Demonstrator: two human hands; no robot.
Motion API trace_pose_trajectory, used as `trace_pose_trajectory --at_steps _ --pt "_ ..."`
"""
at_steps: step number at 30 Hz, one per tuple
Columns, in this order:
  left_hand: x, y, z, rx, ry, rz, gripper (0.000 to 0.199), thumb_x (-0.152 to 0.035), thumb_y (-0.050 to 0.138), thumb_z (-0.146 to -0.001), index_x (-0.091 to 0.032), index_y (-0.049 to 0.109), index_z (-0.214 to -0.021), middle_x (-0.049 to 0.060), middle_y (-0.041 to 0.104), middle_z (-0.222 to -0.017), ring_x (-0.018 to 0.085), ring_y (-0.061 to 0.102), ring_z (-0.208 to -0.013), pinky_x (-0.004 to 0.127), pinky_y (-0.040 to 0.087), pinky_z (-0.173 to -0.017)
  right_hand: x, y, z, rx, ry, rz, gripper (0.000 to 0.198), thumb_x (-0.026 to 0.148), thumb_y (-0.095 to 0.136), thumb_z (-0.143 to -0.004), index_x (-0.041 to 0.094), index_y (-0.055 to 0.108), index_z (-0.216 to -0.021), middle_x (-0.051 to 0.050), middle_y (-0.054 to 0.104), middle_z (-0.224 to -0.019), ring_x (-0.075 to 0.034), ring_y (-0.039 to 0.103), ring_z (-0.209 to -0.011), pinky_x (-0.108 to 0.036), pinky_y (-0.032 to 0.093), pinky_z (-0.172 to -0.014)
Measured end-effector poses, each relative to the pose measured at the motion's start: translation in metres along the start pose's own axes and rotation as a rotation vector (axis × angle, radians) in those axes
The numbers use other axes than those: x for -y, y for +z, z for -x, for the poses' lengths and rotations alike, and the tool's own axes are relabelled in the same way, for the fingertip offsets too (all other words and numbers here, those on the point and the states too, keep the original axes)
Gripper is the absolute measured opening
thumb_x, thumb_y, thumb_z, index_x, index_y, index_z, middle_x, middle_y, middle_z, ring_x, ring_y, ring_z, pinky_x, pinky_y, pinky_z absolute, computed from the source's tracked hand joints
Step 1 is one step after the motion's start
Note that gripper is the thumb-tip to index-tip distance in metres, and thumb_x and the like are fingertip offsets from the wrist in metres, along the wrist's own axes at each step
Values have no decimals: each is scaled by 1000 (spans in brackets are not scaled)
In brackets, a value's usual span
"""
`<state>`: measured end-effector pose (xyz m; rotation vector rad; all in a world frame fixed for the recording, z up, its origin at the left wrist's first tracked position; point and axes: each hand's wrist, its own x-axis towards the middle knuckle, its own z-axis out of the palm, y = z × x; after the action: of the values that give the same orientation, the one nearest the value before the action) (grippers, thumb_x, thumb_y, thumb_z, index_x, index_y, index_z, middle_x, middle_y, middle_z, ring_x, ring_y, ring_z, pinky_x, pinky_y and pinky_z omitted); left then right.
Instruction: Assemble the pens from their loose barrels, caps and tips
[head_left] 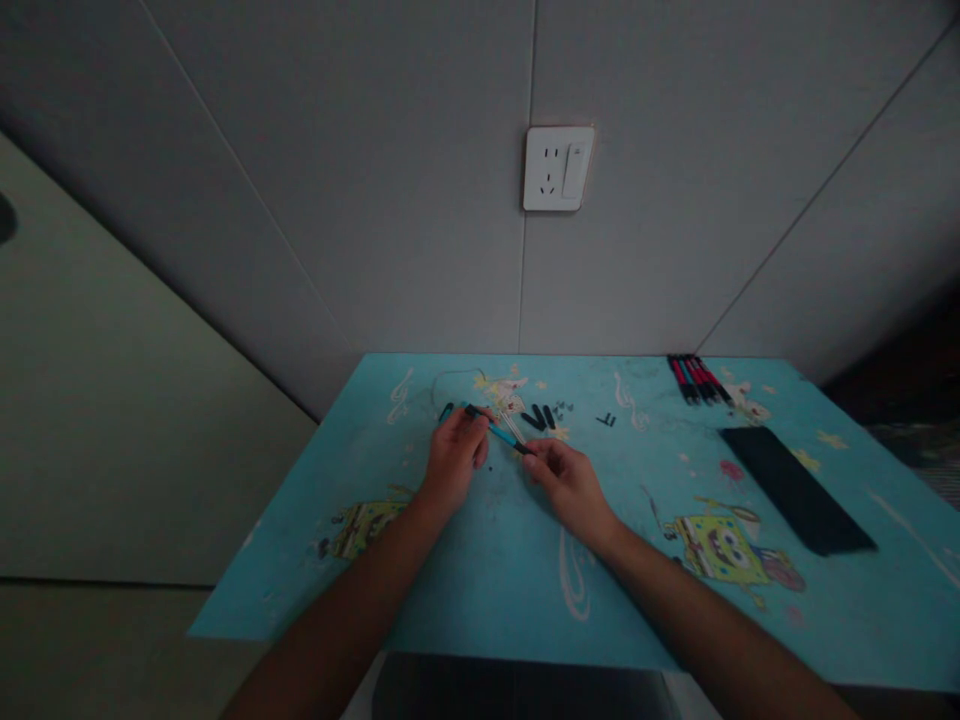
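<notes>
Both hands meet over the far middle of a blue cartoon-printed table (480, 560). My left hand (454, 455) grips one end of a slim blue pen barrel (501, 434). My right hand (566, 482) pinches its dark tip end with thumb and forefinger. Thin white refills lie under the pen, partly hidden by my fingers. Small black pen parts (541, 416) lie just beyond my hands, with two more tiny black pieces (606, 420) to their right.
A bundle of red, black and blue pens (696, 379) lies at the table's far right edge. A flat black rectangle (795, 488) rests on the right side. A white wall socket (557, 168) sits on the grey wall behind.
</notes>
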<state>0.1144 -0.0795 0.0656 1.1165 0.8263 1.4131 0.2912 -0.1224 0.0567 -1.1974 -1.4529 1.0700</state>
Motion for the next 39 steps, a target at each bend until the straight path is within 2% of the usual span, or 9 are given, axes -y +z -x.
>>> trace_pose_trajectory --at_steps 5,10,13,18,22,25,28,35,39 --pt "-3 -1 1 82 12 1 26 -41 66 -86 -16 64 -94 -5 48 -57 3 34 -39 18 21 -39 1 -3 1 87 -5 59 39 48 46 -96 17 63 -82 0 60 -62 -13 53 -58 -25 41 -58" --pt "-2 0 0 52 6 26 31 -45 65 -85 -17 62 -95 0 61 -76 1 37 -40 18 24 -38 2 -1 3 205 13 18 50 54 31 -99 18 61 -81 1 59 -56 -14 56 -55 -25 45 -61" --pt "0 4 1 64 6 7 34 -46 62 -86 -19 58 -105 3 65 -92 2 43 -42 17 28 -37 1 0 3 228 -41 106 49 51 30 -100 18 62 -83 0 61 -64 -14 57 -60 -25 44 -62" --pt "2 7 9 135 33 -126 42 -40 59 -90 -23 45 -126 2 66 -90 5 49 -46 17 39 -42 1 0 4 257 -183 313 39 41 37 -101 19 62 -82 -1 62 -73 -16 57 -68 -27 44 -68" --pt "5 3 16 208 173 -334 37 -33 56 -93 -22 49 -127 1 67 -84 8 53 -53 19 45 -51 0 -1 2 234 -248 367 29 33 41 -100 20 64 -91 -4 65 -83 -18 60 -77 -29 45 -75" --pt "5 0 20 295 352 -493 32 -26 58 -91 -21 56 -123 4 70 -90 13 62 -69 25 51 -68 0 -1 0 229 -259 332 24 30 42 -100 20 64 -101 -6 67 -92 -19 61 -85 -31 46 -81" --pt "5 0 21 371 497 -576 30 -21 58 -91 -22 60 -121 5 71 -95 17 66 -86 30 51 -83 1 -1 -1 242 -291 293 23 28 43 -99 21 62 -109 -7 66 -100 -20 61 -93 -32 46 -85" --pt "8 3 22 440 651 -592 33 -17 58 -91 -22 60 -123 8 71 -99 17 67 -88 29 53 -81 -3 -1 0 259 -298 285 20 26 45 -98 20 62 -107 -7 67 -101 -20 62 -93 -33 47 -85" --pt "8 4 23 471 685 -589 36 -14 58 -91 -21 59 -125 8 72 -98 16 67 -86 29 54 -80 -4 -2 1 258 -281 278 20 25 45 -98 19 62 -106 -7 67 -102 -20 62 -93 -33 47 -85"
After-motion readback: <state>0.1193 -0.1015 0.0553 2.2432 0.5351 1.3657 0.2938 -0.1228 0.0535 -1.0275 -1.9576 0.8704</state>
